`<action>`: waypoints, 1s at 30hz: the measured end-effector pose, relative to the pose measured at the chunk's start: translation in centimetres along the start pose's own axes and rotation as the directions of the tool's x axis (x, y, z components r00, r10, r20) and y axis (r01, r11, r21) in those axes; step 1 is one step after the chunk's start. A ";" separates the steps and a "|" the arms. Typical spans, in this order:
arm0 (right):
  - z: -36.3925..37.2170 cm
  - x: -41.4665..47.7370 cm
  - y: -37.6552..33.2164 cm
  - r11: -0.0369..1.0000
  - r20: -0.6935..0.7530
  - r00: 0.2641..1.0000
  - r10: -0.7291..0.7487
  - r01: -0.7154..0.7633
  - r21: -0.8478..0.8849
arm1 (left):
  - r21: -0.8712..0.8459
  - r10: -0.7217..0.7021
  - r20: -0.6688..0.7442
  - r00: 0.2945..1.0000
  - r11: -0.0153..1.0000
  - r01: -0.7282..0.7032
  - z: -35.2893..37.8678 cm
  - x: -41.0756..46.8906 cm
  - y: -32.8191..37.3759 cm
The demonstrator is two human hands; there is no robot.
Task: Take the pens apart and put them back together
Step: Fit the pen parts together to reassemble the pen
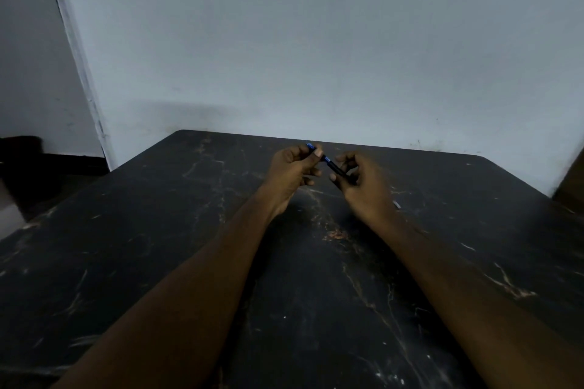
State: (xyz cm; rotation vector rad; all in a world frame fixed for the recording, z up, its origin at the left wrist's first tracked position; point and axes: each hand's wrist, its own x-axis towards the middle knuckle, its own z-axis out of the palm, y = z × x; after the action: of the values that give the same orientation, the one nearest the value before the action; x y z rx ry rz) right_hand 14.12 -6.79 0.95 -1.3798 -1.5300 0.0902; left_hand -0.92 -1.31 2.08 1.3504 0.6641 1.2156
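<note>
A dark pen with a blue end runs diagonally between both hands above the far middle of the black table. My left hand pinches the blue upper end, whose tip pokes out past the fingers. My right hand grips the black lower barrel. The middle of the pen shows between the two hands; the rest is hidden by fingers. A small pale piece lies on the table just right of my right hand, too small to identify.
The table's far edge meets a pale wall. A brown object stands at the right edge of the table. Dark floor and furniture lie past the table's left side.
</note>
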 end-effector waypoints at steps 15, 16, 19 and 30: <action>0.0 0.2 0.8 1.000 -0.004 1.000 0.024 -0.024 0.014 | 0.035 0.041 0.040 0.998 0.998 -0.043 0.3 -0.2 -0.3; 0.0 0.2 0.7 0.999 -0.004 1.000 0.028 -0.028 0.022 | 0.001 0.031 0.043 0.999 1.000 -0.031 0.4 -0.2 -0.2; 0.0 0.2 0.8 1.000 -0.012 1.000 -0.002 0.003 0.019 | -0.115 -0.007 0.033 0.999 0.993 0.011 0.5 0.0 0.0; -0.1 0.0 0.5 0.999 0.001 0.999 0.034 -0.034 0.037 | -0.092 -0.018 -0.056 0.998 0.996 0.013 0.4 0.1 -0.5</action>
State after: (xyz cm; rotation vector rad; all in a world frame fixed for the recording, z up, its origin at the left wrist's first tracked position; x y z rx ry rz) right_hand 14.54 -6.69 0.68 -1.3770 -1.4983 0.1393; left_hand -0.42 -1.23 1.70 1.2364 0.6498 1.2614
